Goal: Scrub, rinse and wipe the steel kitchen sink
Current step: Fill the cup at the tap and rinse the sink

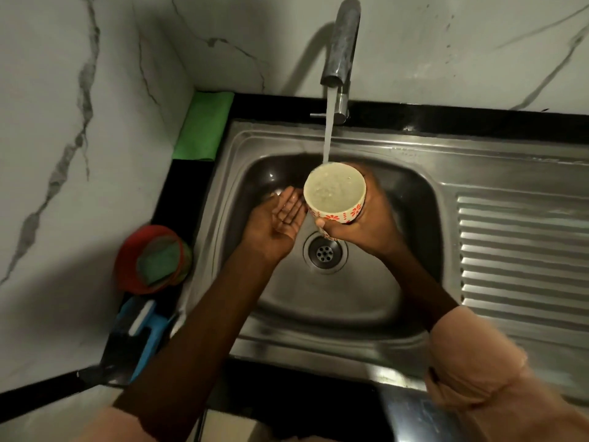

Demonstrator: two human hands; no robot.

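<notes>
The steel sink (318, 317) fills the middle of the head view, its drain (325, 252) near the centre of the basin. Water runs from the steel tap (342, 43) into a white cup with red flower prints (334, 194). My right hand (366, 224) grips that cup from the right and below, holding it upright under the stream, nearly full. My left hand (277, 223) is held palm up with fingers straight, just left of the cup, holding nothing.
A ribbed steel drainboard (522, 266) lies right of the basin. On the black counter at left sit a folded green cloth (202, 126), a red bowl holding a green scrub pad (153, 260), and a blue brush (146, 327). Marble walls stand left and behind.
</notes>
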